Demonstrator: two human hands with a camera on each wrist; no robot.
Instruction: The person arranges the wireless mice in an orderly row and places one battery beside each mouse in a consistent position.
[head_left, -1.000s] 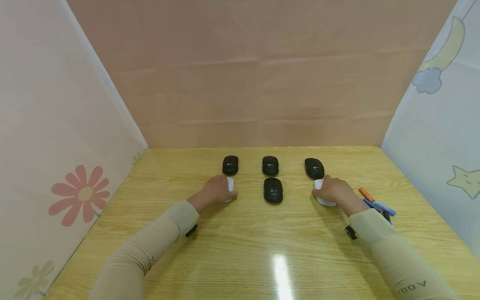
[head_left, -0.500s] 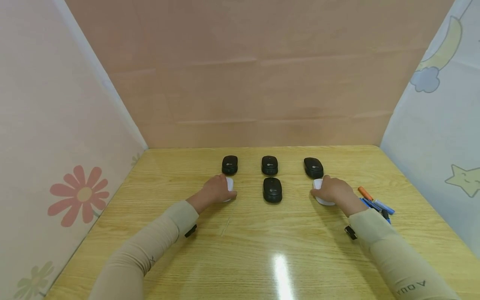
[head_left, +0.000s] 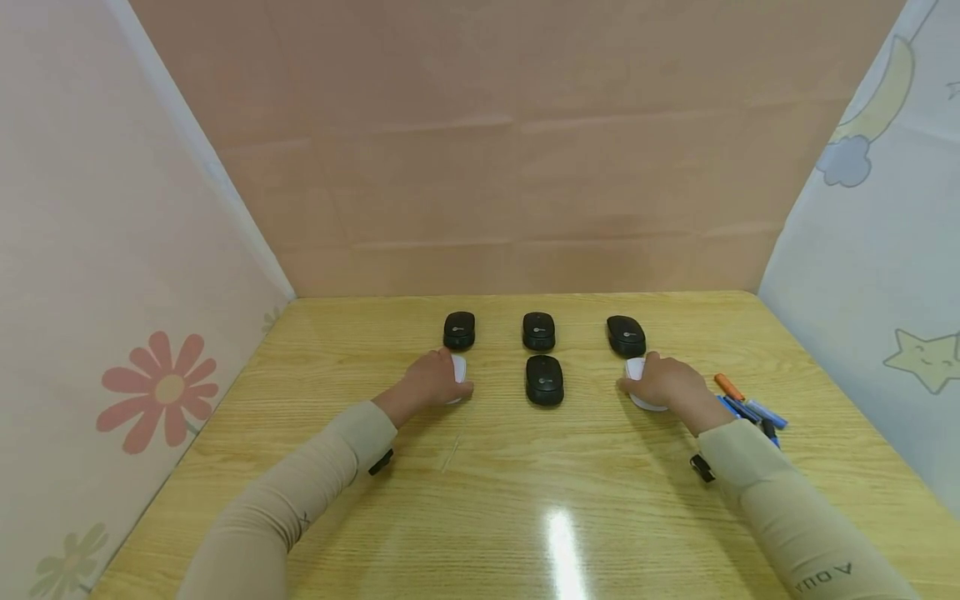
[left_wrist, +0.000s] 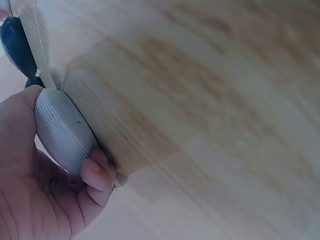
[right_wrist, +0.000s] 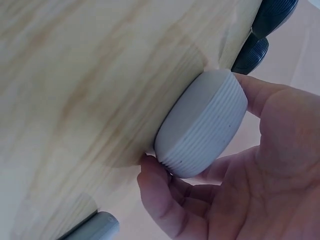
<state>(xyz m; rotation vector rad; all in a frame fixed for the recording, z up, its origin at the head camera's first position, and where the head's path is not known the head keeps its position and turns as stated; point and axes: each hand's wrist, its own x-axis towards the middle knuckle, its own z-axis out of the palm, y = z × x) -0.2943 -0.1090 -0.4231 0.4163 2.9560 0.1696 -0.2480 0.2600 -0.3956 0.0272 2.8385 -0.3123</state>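
My left hand [head_left: 433, 379] grips a white computer mouse [left_wrist: 67, 130] by its sides, thumb on one side and curled fingers on the other. On the right, my other hand [head_left: 663, 381] holds a second white mouse [right_wrist: 202, 122] the same way, its ribbed end toward the wrist camera. Both white mice sit at the tabletop, partly covered by the hands in the head view. Just beyond the left one is a black mouse [head_left: 459, 330]; another black mouse [head_left: 626, 335] lies slightly angled beyond the right one.
Between the hands lie two more black mice, a far one [head_left: 538, 331] and a nearer one [head_left: 544, 380]. Right of the right hand, several pens and markers, including an orange marker [head_left: 728, 387], lie on the wooden table [head_left: 487, 517]. Fabric walls enclose the back and sides.
Both hands keep their grip on the white mice with almost no movement. The whole head view has shifted very slightly.
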